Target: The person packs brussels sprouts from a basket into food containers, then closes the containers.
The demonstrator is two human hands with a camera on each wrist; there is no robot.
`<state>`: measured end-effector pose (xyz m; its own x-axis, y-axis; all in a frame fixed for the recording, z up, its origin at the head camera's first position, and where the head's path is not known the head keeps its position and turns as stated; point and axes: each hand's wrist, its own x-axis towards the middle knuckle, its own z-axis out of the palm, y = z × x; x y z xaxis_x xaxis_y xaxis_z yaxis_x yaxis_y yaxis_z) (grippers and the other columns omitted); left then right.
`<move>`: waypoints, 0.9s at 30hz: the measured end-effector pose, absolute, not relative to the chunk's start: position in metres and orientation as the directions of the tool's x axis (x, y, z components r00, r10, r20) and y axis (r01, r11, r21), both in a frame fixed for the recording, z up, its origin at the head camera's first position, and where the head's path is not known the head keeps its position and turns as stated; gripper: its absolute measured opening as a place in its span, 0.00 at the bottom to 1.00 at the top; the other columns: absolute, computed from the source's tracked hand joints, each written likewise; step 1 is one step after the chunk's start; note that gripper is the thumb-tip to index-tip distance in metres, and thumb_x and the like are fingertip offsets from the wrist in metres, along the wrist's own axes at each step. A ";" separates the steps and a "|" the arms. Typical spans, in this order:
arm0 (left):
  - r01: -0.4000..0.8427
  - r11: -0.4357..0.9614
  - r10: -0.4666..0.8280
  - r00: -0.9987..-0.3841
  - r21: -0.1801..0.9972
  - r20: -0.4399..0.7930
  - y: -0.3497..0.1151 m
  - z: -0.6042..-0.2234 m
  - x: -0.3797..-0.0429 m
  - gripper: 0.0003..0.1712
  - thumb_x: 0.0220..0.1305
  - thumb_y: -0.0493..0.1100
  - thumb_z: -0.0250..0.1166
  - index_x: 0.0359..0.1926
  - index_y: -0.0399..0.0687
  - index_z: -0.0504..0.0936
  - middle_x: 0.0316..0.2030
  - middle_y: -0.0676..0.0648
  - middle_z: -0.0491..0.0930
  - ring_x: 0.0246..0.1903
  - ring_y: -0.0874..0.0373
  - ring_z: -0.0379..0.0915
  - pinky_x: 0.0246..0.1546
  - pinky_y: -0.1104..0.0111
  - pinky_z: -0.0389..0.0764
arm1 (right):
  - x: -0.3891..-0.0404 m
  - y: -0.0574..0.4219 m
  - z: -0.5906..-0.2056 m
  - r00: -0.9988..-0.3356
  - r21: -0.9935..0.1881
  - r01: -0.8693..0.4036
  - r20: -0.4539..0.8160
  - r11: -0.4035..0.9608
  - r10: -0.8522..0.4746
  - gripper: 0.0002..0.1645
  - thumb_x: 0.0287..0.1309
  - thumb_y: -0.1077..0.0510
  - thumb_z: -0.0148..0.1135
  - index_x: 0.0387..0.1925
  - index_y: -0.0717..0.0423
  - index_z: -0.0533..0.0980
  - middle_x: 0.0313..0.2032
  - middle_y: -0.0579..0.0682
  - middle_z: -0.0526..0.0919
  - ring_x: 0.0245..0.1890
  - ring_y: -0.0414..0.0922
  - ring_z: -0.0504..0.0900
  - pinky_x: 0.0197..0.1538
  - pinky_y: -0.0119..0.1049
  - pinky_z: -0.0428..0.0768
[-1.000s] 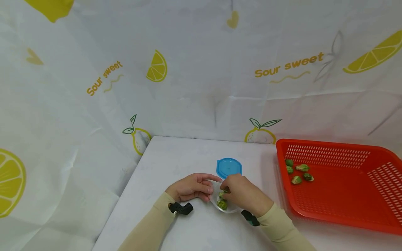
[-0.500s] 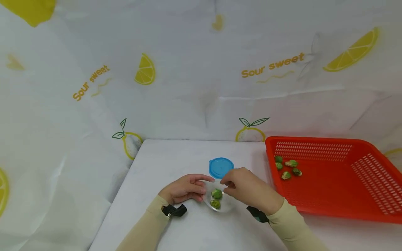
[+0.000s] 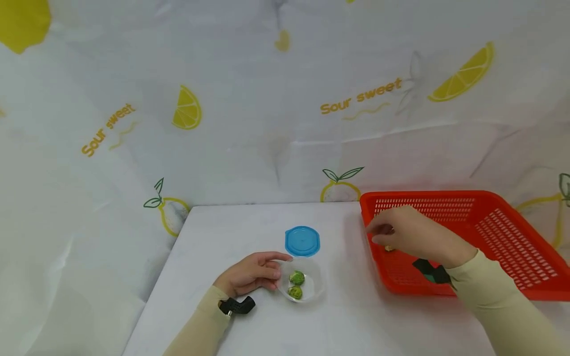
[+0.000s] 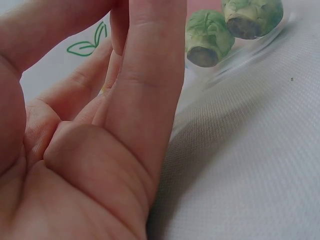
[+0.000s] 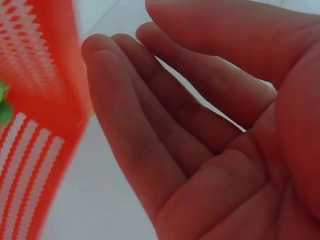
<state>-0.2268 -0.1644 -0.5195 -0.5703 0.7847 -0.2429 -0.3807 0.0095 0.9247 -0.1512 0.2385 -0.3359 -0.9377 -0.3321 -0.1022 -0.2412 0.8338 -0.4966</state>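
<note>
A clear plastic bowl [image 3: 317, 281] stands on the white table, and two Brussels sprouts [image 3: 296, 285] lie in its left half. My left hand [image 3: 251, 273] rests against the bowl's left side, index finger stretched along the rim. Past those fingers, the left wrist view shows the cut ends of both sprouts [image 4: 206, 42]. Over the left edge of a red basket [image 3: 386, 274] hovers my right hand [image 3: 411, 235], fingers loosely bent and holding nothing. A small part of a sprout [image 3: 389, 248] shows below it; others are hidden behind the hand.
A blue lid [image 3: 303, 241] lies flat on the table [image 3: 231, 225] just behind the bowl. Slotted basket walls [image 5: 35, 165] stand beside my right fingers. A white sheet with lemon prints [image 3: 249, 109] hangs behind the table.
My right hand has left the bowl, where two sprouts now lie, and moved right to the basket. My left hand stays at the bowl. The head view has turned right.
</note>
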 end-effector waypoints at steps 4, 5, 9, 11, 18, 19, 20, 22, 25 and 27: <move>-0.388 -0.002 0.790 -0.566 0.922 -0.237 -0.167 -0.522 -0.225 0.34 0.74 0.32 0.68 0.77 0.39 0.71 0.38 0.52 0.85 0.34 0.64 0.89 0.42 0.69 0.92 | -0.168 0.266 -0.346 -0.937 -0.484 -0.214 -0.144 0.848 -0.318 0.12 0.68 0.58 0.73 0.51 0.52 0.89 0.41 0.43 0.91 0.35 0.38 0.86 0.40 0.33 0.87; -0.391 -0.005 0.792 -0.564 0.920 -0.235 -0.168 -0.523 -0.225 0.34 0.74 0.32 0.67 0.78 0.40 0.71 0.39 0.52 0.86 0.34 0.64 0.89 0.42 0.69 0.92 | -0.172 0.272 -0.349 -0.937 -0.475 -0.212 -0.148 0.854 -0.315 0.12 0.68 0.58 0.74 0.51 0.51 0.90 0.42 0.43 0.92 0.37 0.39 0.86 0.41 0.35 0.87; -0.393 -0.027 0.807 -0.551 0.919 -0.212 -0.170 -0.525 -0.225 0.33 0.75 0.32 0.66 0.78 0.39 0.70 0.39 0.52 0.86 0.34 0.65 0.89 0.43 0.70 0.92 | -0.185 0.293 -0.362 -0.937 -0.453 -0.184 -0.187 0.872 -0.295 0.13 0.67 0.56 0.75 0.51 0.51 0.90 0.46 0.46 0.92 0.44 0.42 0.86 0.46 0.42 0.91; -0.395 -0.037 0.815 -0.543 0.918 -0.201 -0.170 -0.526 -0.224 0.34 0.75 0.32 0.66 0.78 0.39 0.70 0.39 0.52 0.87 0.35 0.65 0.89 0.43 0.70 0.92 | -0.190 0.301 -0.369 -0.936 -0.451 -0.167 -0.207 0.877 -0.284 0.14 0.67 0.56 0.75 0.52 0.53 0.89 0.47 0.47 0.92 0.44 0.44 0.86 0.47 0.45 0.91; -0.395 -0.032 0.822 -0.533 0.918 -0.200 -0.167 -0.523 -0.225 0.34 0.74 0.33 0.67 0.78 0.39 0.70 0.39 0.52 0.87 0.35 0.65 0.89 0.43 0.69 0.92 | -0.198 0.325 -0.384 -0.933 -0.459 -0.108 -0.259 0.882 -0.249 0.15 0.67 0.59 0.74 0.52 0.60 0.88 0.46 0.52 0.92 0.44 0.46 0.87 0.50 0.50 0.92; -0.392 -0.032 0.822 -0.534 0.919 -0.199 -0.167 -0.522 -0.226 0.35 0.74 0.33 0.67 0.78 0.39 0.70 0.39 0.52 0.86 0.35 0.65 0.89 0.43 0.69 0.92 | -0.198 0.328 -0.386 -0.933 -0.457 -0.109 -0.260 0.883 -0.250 0.14 0.66 0.59 0.74 0.51 0.60 0.89 0.45 0.51 0.92 0.44 0.46 0.87 0.50 0.51 0.92; -0.391 -0.033 0.823 -0.533 0.920 -0.197 -0.166 -0.521 -0.226 0.34 0.74 0.33 0.67 0.78 0.39 0.70 0.39 0.52 0.86 0.35 0.65 0.89 0.43 0.69 0.92 | -0.200 0.331 -0.388 -0.932 -0.455 -0.106 -0.264 0.884 -0.247 0.13 0.66 0.60 0.74 0.50 0.60 0.89 0.45 0.51 0.92 0.44 0.47 0.88 0.51 0.51 0.92; -0.394 -0.038 0.827 -0.528 0.918 -0.192 -0.165 -0.520 -0.226 0.35 0.74 0.34 0.68 0.78 0.39 0.70 0.39 0.52 0.86 0.34 0.65 0.89 0.43 0.69 0.92 | -0.202 0.336 -0.394 -0.928 -0.450 -0.102 -0.277 0.887 -0.247 0.12 0.66 0.61 0.74 0.49 0.61 0.89 0.44 0.51 0.92 0.44 0.48 0.88 0.51 0.53 0.92; -0.389 -0.047 0.830 -0.528 0.920 -0.181 -0.166 -0.520 -0.226 0.35 0.74 0.34 0.68 0.78 0.38 0.70 0.39 0.53 0.86 0.34 0.65 0.88 0.43 0.69 0.92 | -0.207 0.341 -0.400 -0.924 -0.437 -0.091 -0.298 0.895 -0.239 0.11 0.66 0.62 0.73 0.48 0.61 0.89 0.44 0.52 0.92 0.44 0.48 0.88 0.51 0.53 0.92; -0.391 -0.045 0.827 -0.530 0.919 -0.186 -0.167 -0.519 -0.225 0.34 0.74 0.34 0.68 0.78 0.39 0.70 0.39 0.53 0.86 0.34 0.65 0.89 0.43 0.69 0.92 | -0.209 0.342 -0.403 -0.922 -0.433 -0.083 -0.308 0.898 -0.234 0.10 0.66 0.62 0.73 0.47 0.61 0.89 0.44 0.52 0.92 0.44 0.48 0.88 0.51 0.53 0.91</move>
